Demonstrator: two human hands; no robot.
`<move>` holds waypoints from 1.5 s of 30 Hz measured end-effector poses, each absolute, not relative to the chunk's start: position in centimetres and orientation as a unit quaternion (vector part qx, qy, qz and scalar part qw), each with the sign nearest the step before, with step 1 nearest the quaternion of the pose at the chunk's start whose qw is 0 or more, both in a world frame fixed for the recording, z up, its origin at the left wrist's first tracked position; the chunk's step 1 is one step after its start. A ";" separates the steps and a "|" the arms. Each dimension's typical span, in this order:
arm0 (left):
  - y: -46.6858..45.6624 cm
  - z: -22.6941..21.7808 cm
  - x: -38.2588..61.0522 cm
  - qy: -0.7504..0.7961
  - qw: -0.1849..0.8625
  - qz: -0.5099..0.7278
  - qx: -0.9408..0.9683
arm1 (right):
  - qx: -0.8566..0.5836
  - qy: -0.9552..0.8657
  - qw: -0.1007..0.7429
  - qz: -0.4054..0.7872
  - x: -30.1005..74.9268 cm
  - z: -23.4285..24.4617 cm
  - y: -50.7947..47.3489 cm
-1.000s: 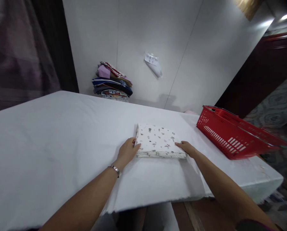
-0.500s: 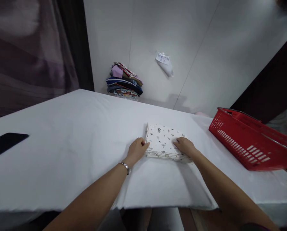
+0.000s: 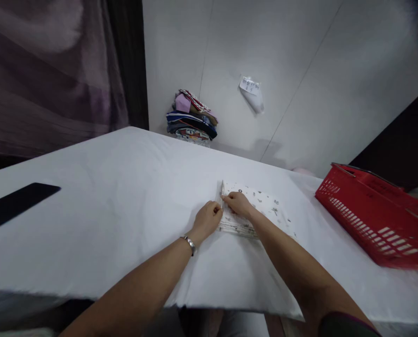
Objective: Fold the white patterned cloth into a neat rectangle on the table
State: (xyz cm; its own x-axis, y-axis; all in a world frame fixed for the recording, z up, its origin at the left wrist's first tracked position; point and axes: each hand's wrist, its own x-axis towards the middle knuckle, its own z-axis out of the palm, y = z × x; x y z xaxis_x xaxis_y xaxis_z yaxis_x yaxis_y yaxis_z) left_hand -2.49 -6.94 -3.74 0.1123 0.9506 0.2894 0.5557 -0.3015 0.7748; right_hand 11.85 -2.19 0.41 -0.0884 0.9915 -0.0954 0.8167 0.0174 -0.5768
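Note:
A folded white cloth with a small leaf-like print lies on the white-covered table in front of me, its layers showing along the near edge. My left hand, with a silver bracelet at the wrist, is closed with thumb and fingers pinching the cloth's left edge. Just above it, my right hand reaches across the top of the cloth, its fingers closed at the same left edge. The right forearm hides part of the cloth's near side.
On the right of the table stands a red plastic basket. A dark flat object lies at the left. Against the wall is a stack of folded fabrics. A paper in a plastic sleeve hangs on the wall.
My right hand has slid left across the cloth, from its right part to its left edge. My left hand stays at that edge. The whole view has shifted slightly.

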 end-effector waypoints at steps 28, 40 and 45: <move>-6.9 -3.3 -2.9 0.566 0.276 0.359 0.689 | -0.592 -0.752 0.194 0.215 11.7 -0.7 -3.6; -6.6 -2.6 -3.3 0.550 0.262 0.322 0.725 | -0.468 -0.862 0.194 0.035 14.6 -0.2 -10.5; -7.0 -1.9 -3.2 0.560 0.282 0.296 0.720 | -0.495 -0.834 0.244 0.022 21.2 -1.0 -13.8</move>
State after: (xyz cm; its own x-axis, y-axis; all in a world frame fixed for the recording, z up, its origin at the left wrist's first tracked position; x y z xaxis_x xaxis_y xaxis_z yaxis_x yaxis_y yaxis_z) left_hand -3.21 -6.96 -1.89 0.1963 0.9742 0.1110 0.6405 -0.2132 0.7378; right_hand 21.15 -13.79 -0.99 -0.3905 0.8361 0.3854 0.8147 0.5087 -0.2783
